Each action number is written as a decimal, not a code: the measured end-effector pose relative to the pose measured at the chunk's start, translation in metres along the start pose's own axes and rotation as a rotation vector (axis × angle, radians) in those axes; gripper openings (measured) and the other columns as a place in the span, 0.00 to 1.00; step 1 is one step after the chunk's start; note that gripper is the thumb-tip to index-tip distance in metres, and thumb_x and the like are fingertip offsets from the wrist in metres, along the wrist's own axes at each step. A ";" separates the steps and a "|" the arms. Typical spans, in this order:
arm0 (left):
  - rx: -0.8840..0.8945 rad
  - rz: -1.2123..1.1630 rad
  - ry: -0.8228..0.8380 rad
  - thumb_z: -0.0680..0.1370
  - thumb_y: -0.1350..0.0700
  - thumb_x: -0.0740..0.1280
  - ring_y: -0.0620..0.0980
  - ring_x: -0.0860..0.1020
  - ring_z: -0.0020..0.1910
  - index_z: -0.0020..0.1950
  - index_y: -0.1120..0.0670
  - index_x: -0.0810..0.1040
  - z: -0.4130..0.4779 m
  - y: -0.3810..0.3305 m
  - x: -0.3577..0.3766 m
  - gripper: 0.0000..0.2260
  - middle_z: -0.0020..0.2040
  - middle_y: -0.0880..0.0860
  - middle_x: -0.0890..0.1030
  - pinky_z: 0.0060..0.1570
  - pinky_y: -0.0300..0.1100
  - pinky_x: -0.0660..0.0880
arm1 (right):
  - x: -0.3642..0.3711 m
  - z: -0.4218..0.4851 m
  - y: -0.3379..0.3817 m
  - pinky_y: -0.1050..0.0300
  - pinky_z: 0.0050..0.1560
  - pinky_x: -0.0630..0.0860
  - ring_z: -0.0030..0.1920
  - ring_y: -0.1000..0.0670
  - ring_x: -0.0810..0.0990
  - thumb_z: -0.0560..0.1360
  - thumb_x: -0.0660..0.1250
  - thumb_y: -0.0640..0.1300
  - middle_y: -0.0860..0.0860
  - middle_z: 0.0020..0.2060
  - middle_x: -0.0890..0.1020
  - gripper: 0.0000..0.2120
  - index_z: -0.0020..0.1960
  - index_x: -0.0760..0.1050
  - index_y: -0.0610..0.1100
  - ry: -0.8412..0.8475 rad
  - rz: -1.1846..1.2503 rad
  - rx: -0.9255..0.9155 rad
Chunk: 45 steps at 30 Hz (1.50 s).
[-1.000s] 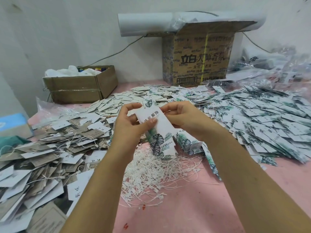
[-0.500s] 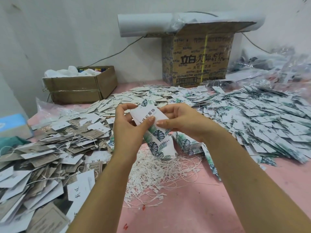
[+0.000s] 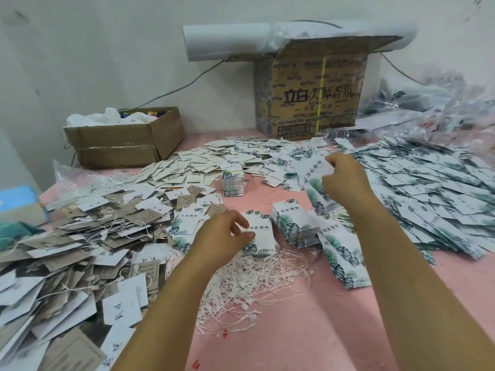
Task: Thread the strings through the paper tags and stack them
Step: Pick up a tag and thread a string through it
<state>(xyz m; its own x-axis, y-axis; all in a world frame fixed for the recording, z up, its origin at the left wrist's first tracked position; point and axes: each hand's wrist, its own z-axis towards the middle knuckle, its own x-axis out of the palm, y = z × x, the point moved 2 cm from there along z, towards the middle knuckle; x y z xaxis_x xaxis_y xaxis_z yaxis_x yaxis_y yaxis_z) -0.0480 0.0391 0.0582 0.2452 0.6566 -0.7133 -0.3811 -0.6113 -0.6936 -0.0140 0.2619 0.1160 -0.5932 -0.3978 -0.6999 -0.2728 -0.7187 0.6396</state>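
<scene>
The right hand (image 3: 345,180), raised over the far part of the surface, pinches a few leaf-print tags (image 3: 312,174) between thumb and curled fingers. They hang from this grip, clear of everything below. The left hand (image 3: 225,232) sits low, fingers curled at the left edge of the top tag (image 3: 261,238) of a small pile. We cannot tell whether this grip pinches the tag or merely touches it.

On the near side of that pile lies a tangle of white strings (image 3: 254,279), loose on the pink surface (image 3: 308,333). Just to its right we see neat stacks (image 3: 292,223) of the same tags, and farther back a banded bundle (image 3: 232,180).

A broad heap of loose tags (image 3: 428,188) covers the right side. Brown and white tags with strings (image 3: 80,236) showing among them spread across the left.

We judge the task partly done. Some tags are strung and some stacked, but the many unused strings and the large loose heap suggest that most of the threading is left.
</scene>
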 end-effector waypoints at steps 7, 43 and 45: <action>0.041 0.211 0.063 0.74 0.53 0.71 0.42 0.74 0.37 0.36 0.46 0.76 0.001 0.005 0.005 0.08 0.37 0.42 0.77 0.40 0.38 0.70 | 0.014 0.002 -0.019 0.49 0.53 0.73 0.57 0.39 0.74 0.76 0.55 0.32 0.37 0.60 0.74 0.17 0.65 0.67 0.33 0.284 -0.261 0.131; 0.129 -0.549 -0.177 0.78 0.56 0.65 0.37 0.66 0.20 0.40 0.55 0.80 -0.005 -0.024 -0.010 0.09 0.20 0.41 0.69 0.23 0.27 0.61 | 0.025 -0.031 0.046 0.56 0.42 0.80 0.35 0.48 0.83 0.74 0.60 0.27 0.42 0.36 0.83 0.08 0.46 0.77 0.33 0.557 0.782 -0.048; 0.088 -0.520 -0.142 0.78 0.54 0.65 0.38 0.65 0.21 0.40 0.54 0.81 -0.004 -0.019 -0.008 0.10 0.22 0.42 0.67 0.24 0.29 0.61 | 0.019 -0.028 0.043 0.55 0.43 0.81 0.36 0.46 0.83 0.74 0.61 0.28 0.42 0.36 0.83 0.07 0.44 0.78 0.34 0.468 0.933 -0.005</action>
<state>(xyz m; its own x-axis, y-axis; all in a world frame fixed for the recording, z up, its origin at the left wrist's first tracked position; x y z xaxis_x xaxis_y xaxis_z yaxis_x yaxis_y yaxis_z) -0.0392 0.0439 0.0768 0.3004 0.9194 -0.2541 -0.3161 -0.1553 -0.9359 -0.0162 0.2077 0.1213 -0.2140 -0.9767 0.0180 0.1467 -0.0139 0.9891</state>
